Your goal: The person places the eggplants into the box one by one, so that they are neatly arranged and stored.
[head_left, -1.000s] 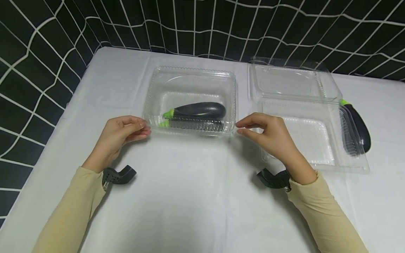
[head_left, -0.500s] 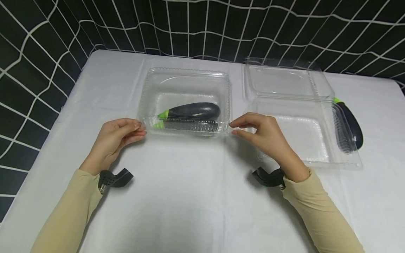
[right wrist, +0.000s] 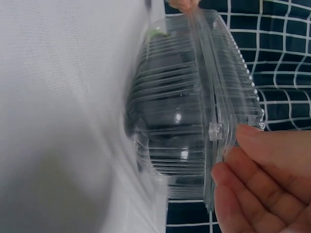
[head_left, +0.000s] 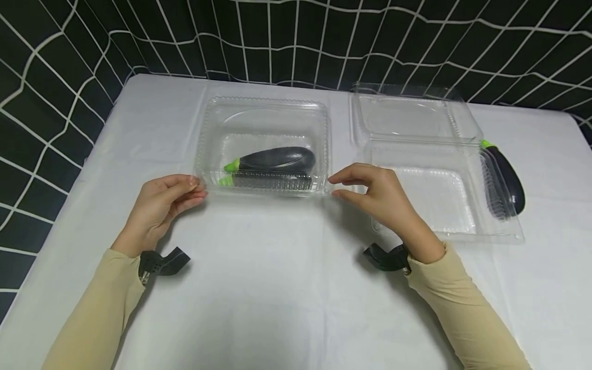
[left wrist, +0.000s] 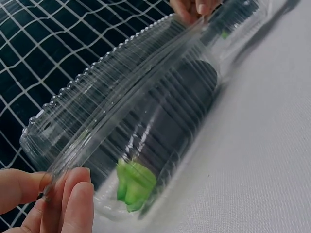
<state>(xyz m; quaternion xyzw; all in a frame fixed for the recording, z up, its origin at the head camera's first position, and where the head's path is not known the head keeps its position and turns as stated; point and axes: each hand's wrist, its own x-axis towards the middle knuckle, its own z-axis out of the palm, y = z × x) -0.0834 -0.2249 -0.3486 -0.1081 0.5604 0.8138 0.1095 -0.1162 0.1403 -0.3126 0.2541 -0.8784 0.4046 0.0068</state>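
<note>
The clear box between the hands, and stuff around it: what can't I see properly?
Head view: the front rim of the clear box crosses the eggplant inside, so I can't tell if the lower dark shape is another.
Head view: the right hand hides part of the open box.
Right wrist view: the top edge cuts off most of the left hand.

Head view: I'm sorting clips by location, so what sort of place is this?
Probably a staged tabletop setup: a white-covered table, a dark grid-patterned backdrop beyond it, and black devices worn on both wrists.
</note>
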